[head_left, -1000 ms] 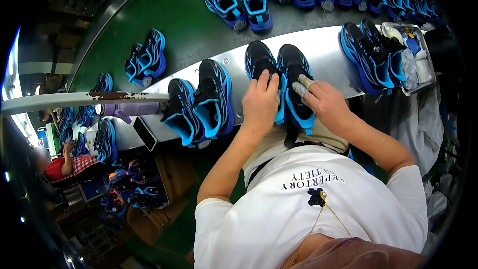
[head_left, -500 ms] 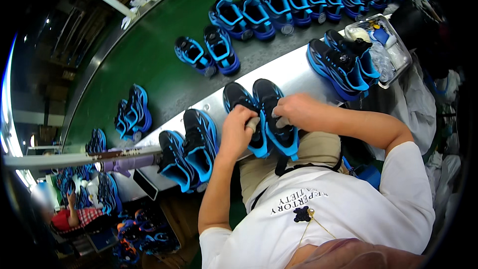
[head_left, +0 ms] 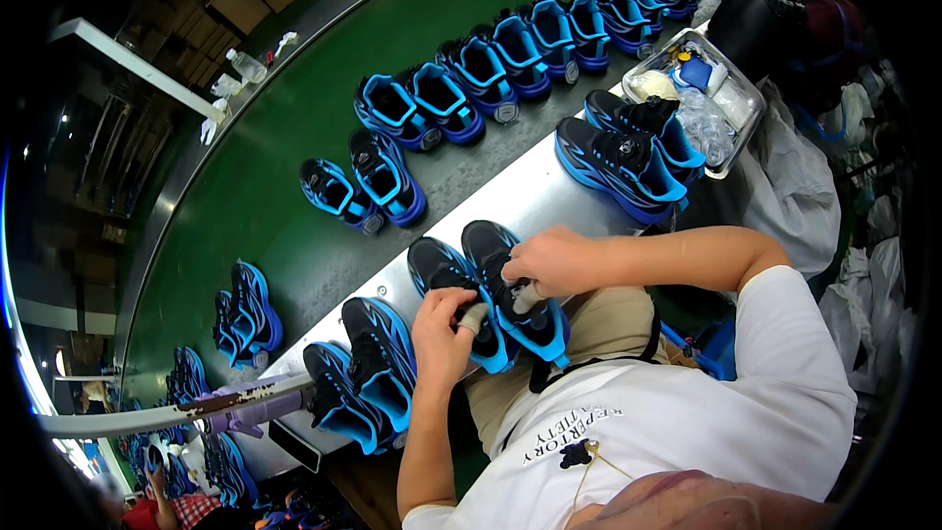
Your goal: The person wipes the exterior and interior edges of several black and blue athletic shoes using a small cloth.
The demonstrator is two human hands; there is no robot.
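A: Hand status?
B: Left hand (head_left: 444, 334) and right hand (head_left: 554, 263) each grip one shoe of the black-and-blue sneaker pair (head_left: 491, 294) on the near metal ledge (head_left: 535, 194).
A: Progress?
B: Judged mid-run: unprocessed-looking pairs wait left (head_left: 358, 373) and right (head_left: 628, 152); others sit on the far green conveyor belt (head_left: 285, 137).

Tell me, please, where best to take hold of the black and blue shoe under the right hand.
Probably by the heel end of the right shoe, coming from the near side: its heel overhangs the metal ledge toward the person, while the right hand covers the laces.
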